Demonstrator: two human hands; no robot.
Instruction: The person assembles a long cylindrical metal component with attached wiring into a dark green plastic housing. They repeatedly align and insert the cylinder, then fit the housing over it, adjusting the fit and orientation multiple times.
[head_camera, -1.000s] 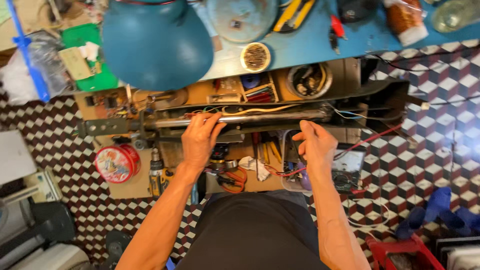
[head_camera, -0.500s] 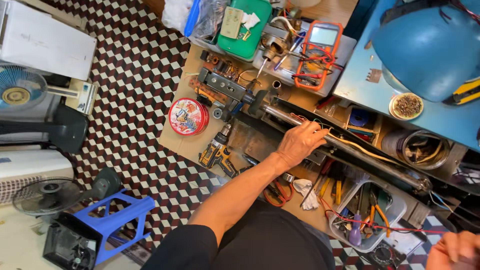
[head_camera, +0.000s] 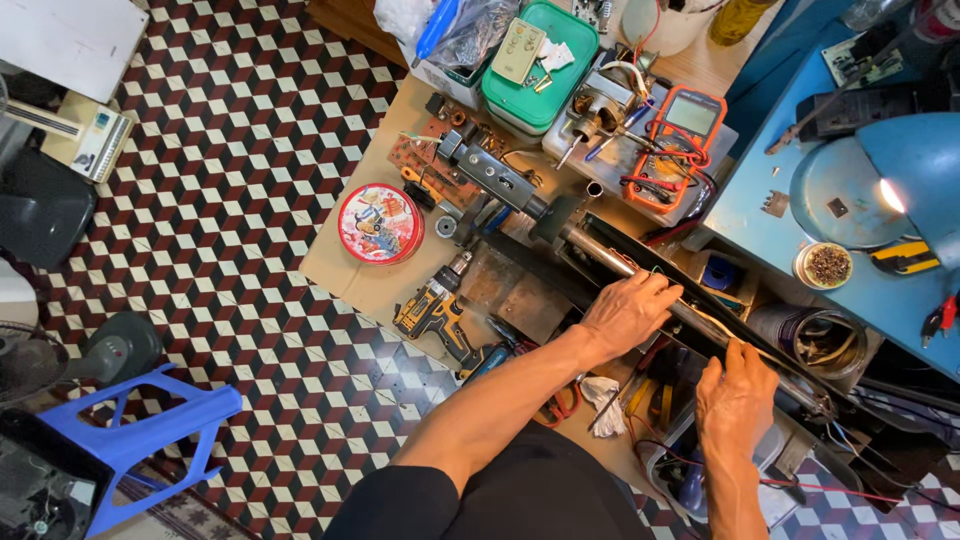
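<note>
A long dark metal bar with a tube (head_camera: 590, 245) lies slanted across the low wooden work board (head_camera: 345, 270). My left hand (head_camera: 628, 312) rests palm down on the middle of the bar, fingers curled over its far edge by thin wires. My right hand (head_camera: 738, 392) presses on the same bar a little further right, fingers spread on top. Neither hand holds a loose tool.
A round red tin (head_camera: 380, 222), a yellow cordless drill (head_camera: 432, 310) and an orange multimeter (head_camera: 678, 145) lie around the bar. A green lidded box (head_camera: 540, 62) sits at the back, a blue lamp (head_camera: 900, 175) on the blue bench, a blue plastic stool (head_camera: 130, 430) on the checkered floor.
The view has swung left and then back a little. My right hand, at the frame's corner half a second ago, has come back onto the bar beside my left hand.
</note>
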